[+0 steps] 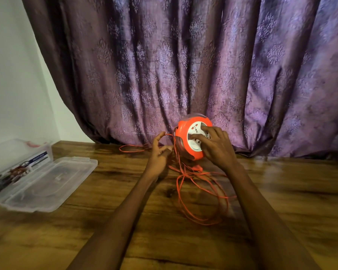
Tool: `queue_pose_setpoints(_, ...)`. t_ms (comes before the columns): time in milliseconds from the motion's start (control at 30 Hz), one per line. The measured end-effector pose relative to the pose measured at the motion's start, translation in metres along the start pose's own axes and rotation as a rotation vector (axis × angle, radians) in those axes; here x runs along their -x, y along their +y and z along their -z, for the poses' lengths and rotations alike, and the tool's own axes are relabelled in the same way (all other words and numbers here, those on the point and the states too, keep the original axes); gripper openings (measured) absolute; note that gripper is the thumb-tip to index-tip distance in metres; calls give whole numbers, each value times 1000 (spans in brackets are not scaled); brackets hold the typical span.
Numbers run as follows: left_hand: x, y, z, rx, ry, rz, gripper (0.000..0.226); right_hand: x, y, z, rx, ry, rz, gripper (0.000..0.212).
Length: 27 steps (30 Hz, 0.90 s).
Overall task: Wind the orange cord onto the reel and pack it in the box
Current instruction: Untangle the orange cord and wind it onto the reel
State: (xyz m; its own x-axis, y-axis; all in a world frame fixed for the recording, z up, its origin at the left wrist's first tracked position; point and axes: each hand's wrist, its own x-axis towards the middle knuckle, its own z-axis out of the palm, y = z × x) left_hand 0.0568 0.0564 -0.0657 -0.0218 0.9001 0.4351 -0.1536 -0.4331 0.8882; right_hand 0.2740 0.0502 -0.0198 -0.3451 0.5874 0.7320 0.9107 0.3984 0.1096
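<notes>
purple patterned curtain (183, 65) hangs behind a wooden table (105, 230). at the table's left edge a clear plastic box (20, 162) sits open, its lid (51, 184) lying flat beside it, well apart from the work. near the curtain the orange reel (185, 141) stands tilted on its rim, white socket face toward the camera. right hand (215, 147) spreads over that face, fingers pressing it steady. left hand (160, 151) pinches the orange cord (203, 201) just beside the reel. most cord lies in loose loops on the table. it looks thin, limp and tangle-prone; best fed under light tension. the reel seems rigid and light.
</notes>
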Motion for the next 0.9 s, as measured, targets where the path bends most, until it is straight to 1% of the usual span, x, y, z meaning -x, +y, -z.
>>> queue_pose_setpoints(133,8,-6,-5,-5,-84,27,74,2,4,4,39,23,-63,62)
queue_pose_setpoints(167,7,-6,-5,5,-93,37,73,3,5,6,52,30,-75,62)
queue_pose_setpoints(200,7,-6,-5,18,-94,52,68,3,6,7,60,33,-86,61)
queue_pose_setpoints(233,6,-7,-4,28,-97,75,59,3,6,7,64,33,-97,60)
queue_pose_setpoints(300,5,-7,-2,17,-132,129,33,4,5,8,73,31,-114,60)
queue_pose_setpoints(333,6,-7,-2,-8,-167,152,24,3,4,8,81,29,-120,60)
queue_pose_setpoints(367,7,-8,-1,-43,-203,169,24,3,2,8,89,26,-127,59)
queue_pose_setpoints(400,7,-8,1,-76,-234,177,28,2,1,9,98,24,-135,59)
queue_pose_setpoints(467,7,-8,2,-62,-253,180,32,1,-2,10,114,29,-161,58)
queue_pose_setpoints(533,8,-6,3,-22,-182,156,29,-1,-4,12,125,34,-193,58)
queue_pose_setpoints(567,8,-5,2,-56,-120,101,28,-2,-4,13,126,36,-208,58)
queue_pose_setpoints(600,8,-1,3,-137,-50,8,27,-3,-5,13,123,38,-220,58)
queue_pose_setpoints(667,8,7,5,-389,100,-227,27,-4,-8,14,116,42,-231,58)
queue_pose_setpoints(800,5,39,16,-1022,520,-634,20,-9,-16,12,121,79,-218,59)
queue_pose_setpoints(833,4,43,17,-1137,572,-693,20,-11,-19,12,119,94,-212,60)
queue_pose_setpoints(867,4,46,20,-1212,573,-705,21,-14,-21,12,118,105,-208,60)
queue_pose_setpoints(900,5,45,22,-1248,523,-669,21,-16,-24,11,120,108,-204,61)
